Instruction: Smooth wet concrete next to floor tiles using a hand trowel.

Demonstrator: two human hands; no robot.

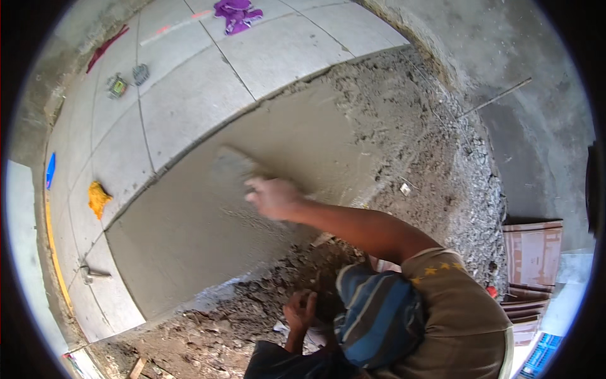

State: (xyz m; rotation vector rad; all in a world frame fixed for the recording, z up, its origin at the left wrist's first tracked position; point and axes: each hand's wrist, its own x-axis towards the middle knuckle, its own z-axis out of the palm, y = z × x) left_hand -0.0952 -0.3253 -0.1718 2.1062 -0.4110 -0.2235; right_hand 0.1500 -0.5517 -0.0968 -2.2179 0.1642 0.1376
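Broadly, the left and far side is covered by pale floor tiles [183, 104], bordered by wet grey mortar [170, 215]. At near right, a co-worker [454, 316] is seen bent over. On the mortar, mid-scene, a blurred trowel [232, 165] is held by the co-worker's right hand [276, 198], fingers curled; the wearer's finger state cannot be told, both hands being out of view. At left, an orange cloth [98, 199] is borne by the tiles.

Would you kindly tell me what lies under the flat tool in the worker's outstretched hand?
Smooth grey mortar spreads around the blurred flat tool; the patch directly beneath it is covered and cannot be seen.
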